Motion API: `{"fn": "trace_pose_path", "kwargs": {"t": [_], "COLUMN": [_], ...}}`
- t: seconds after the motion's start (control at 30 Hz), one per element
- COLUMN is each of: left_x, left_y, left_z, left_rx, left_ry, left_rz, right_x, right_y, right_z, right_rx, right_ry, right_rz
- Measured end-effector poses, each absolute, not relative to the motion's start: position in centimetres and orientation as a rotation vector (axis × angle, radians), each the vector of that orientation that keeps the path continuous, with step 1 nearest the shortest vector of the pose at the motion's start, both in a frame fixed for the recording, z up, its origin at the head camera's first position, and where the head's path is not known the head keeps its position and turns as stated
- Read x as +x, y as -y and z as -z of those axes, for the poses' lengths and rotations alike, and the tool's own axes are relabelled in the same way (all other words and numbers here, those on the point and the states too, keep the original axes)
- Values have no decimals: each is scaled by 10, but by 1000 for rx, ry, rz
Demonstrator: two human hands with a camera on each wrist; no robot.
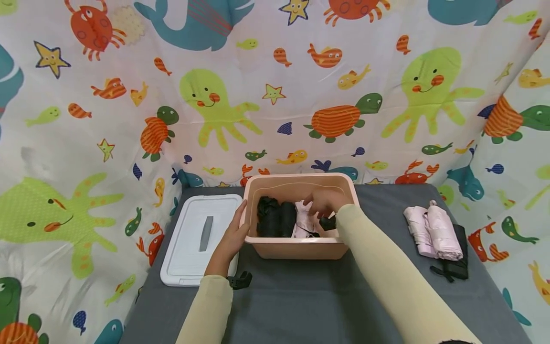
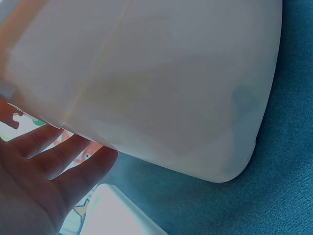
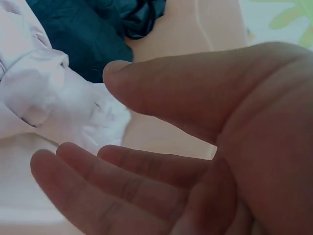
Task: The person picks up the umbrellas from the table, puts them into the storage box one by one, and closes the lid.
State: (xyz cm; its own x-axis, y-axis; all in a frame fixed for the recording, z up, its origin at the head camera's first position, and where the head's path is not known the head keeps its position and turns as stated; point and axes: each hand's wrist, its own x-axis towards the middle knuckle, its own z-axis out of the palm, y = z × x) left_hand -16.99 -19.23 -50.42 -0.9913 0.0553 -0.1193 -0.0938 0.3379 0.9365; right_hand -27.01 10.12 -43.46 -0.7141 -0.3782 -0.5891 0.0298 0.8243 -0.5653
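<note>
A peach plastic bin [image 1: 296, 248] stands on the table, holding black rolled fabric bundles [image 1: 277, 220] on its left side and a pale pink fabric bundle [image 1: 302, 220] beside them. My left hand [image 1: 227, 243] touches the bin's left side, and its fingers [image 2: 78, 171] lie fairly straight against the wall in the left wrist view. Inside the bin, my right hand [image 1: 325, 201] hovers close to the pink bundle. In the right wrist view its thumb and fingers are spread apart, with nothing held between them; the pink bundle [image 3: 63, 98] lies just beyond the fingertips.
Left of the bin lies a white lid [image 1: 185, 243] with a grey handle, partly behind my left hand. Two pink rolled bundles [image 1: 442, 231] lie at the table's right, on a black pouch [image 1: 460, 267]. A printed curtain [image 1: 275, 124] hangs behind the grey table [image 1: 301, 301].
</note>
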Motion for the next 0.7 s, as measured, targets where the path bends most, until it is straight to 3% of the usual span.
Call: {"fn": "trace_pose_path", "kwargs": {"t": [0.7], "left_x": [-171], "left_y": [195], "left_z": [500], "left_rx": [12], "left_ry": [-2472], "left_rz": [-1653], "right_x": [-236], "right_y": [-126], "right_z": [396], "right_rx": [-497], "right_ry": [-2580], "right_rz": [496]}}
